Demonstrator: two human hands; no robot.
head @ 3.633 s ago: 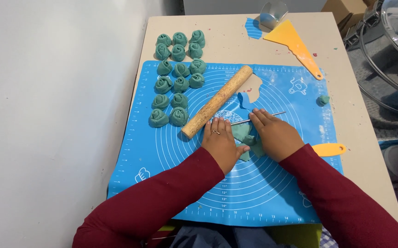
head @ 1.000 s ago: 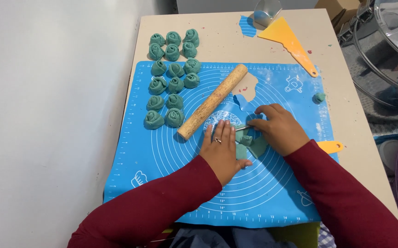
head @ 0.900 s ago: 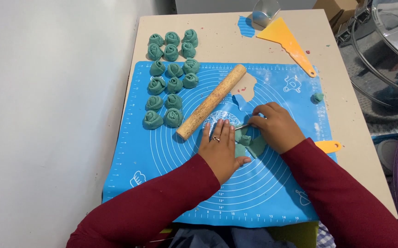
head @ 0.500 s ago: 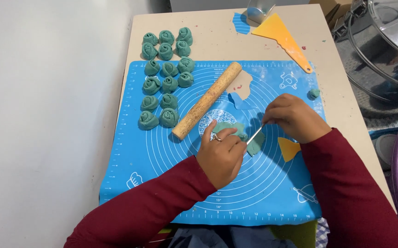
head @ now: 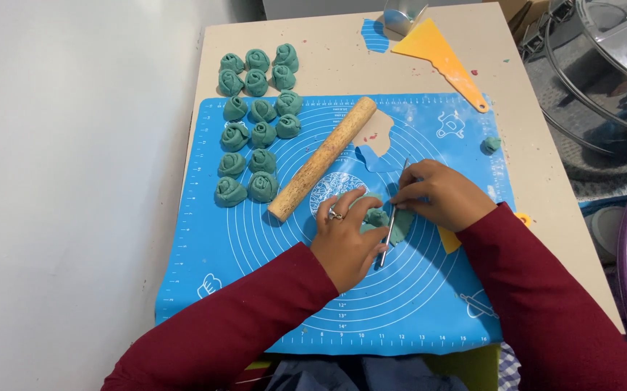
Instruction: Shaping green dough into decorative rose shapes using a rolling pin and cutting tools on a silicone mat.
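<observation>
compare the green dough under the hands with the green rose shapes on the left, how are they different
The dough piece lies flat and thin on the blue mat, while the dough roses are rolled into upright spirals. The dough piece is single and partly hidden by the left hand and right hand, which holds a thin metal tool against it; the dough roses stand untouched in rows. Both are the same teal green.
</observation>
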